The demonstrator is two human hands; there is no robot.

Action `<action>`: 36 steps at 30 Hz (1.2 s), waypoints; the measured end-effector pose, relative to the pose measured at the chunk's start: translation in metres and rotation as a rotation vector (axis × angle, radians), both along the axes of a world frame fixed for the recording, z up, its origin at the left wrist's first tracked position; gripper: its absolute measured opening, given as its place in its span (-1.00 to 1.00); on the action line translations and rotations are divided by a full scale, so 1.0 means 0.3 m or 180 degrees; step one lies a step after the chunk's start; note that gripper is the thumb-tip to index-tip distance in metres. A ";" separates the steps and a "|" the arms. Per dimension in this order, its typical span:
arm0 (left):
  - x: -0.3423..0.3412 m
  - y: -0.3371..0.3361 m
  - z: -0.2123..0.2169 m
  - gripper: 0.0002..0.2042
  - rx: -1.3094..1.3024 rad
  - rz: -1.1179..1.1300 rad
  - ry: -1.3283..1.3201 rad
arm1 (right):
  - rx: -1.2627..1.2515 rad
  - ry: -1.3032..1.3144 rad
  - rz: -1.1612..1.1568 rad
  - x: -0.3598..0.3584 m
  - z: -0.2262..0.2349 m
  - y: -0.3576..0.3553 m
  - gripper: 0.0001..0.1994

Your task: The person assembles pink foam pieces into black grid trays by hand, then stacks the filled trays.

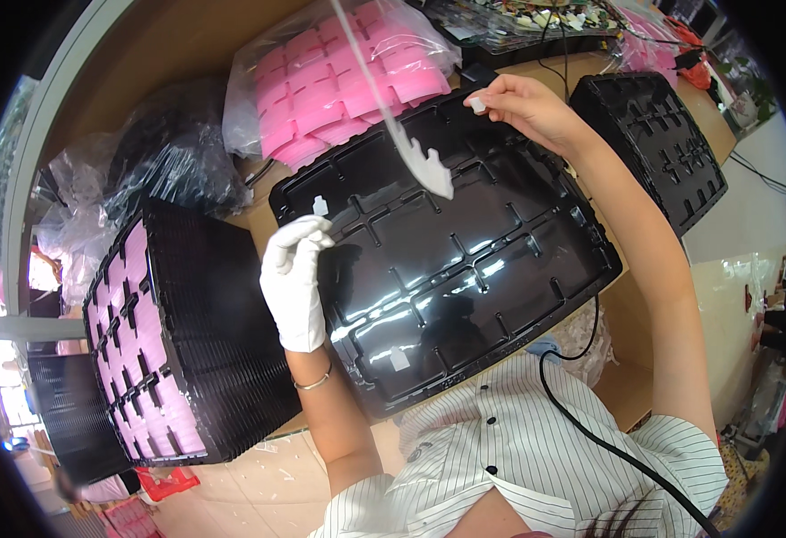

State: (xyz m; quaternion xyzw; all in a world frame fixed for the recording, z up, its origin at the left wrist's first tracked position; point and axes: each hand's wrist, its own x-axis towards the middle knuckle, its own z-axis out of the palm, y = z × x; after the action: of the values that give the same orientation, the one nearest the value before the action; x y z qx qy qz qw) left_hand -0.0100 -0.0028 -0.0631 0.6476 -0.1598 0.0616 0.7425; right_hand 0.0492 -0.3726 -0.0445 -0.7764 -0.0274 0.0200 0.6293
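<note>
A large black plastic tray (518, 296) with raised cross-shaped dividers lies tilted before me. Small white flat pieces, one near the left edge (320, 205) and another near the front (399, 359), rest in it. My right hand (526, 109), bare, pinches a small white piece (476, 105) above the tray's far right corner. My left hand (293, 282), in a white glove, is over the tray's left edge. Its thumb and fingers are drawn together; whatever may be between them is hidden.
At left stands a tall stack of black trays (223, 332) with pink sheeting (129, 332). Bagged pink foam sheets (339, 81) lie behind the tray. Another black tray stack (657, 143) stands right. A white jagged strip (429, 170) hangs in front; a black cable (590, 430) crosses my shirt.
</note>
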 end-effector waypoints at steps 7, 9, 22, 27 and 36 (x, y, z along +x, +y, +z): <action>0.096 0.105 -0.144 -0.81 -0.1408 0.0963 -0.0007 | 0.2349 0.1056 0.0438 -0.021 0.023 0.319 -0.79; 0.108 0.111 -0.183 -0.81 -0.1610 0.0872 0.0095 | 0.2321 0.1195 0.0663 0.028 -0.001 0.411 -0.79; 0.131 0.132 -0.277 -0.76 -0.1703 0.0815 0.0531 | -0.1797 -0.0921 0.1019 0.129 -0.015 0.708 -0.85; 0.128 0.126 -0.266 -0.78 -0.1852 0.0771 0.0651 | -0.1939 -0.0479 0.1156 0.158 -0.003 0.721 -0.80; 0.125 0.128 -0.263 -0.79 -0.1942 0.0682 0.0660 | -0.2902 -0.0369 0.1704 0.183 0.034 0.760 -0.83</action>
State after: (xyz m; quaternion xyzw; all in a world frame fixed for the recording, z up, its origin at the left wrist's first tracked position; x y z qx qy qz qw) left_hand 0.0276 0.0356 -0.1420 0.4115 0.0113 0.1181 0.9037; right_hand 0.1039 -0.1447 -0.0342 -0.9369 -0.2478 0.1469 0.1982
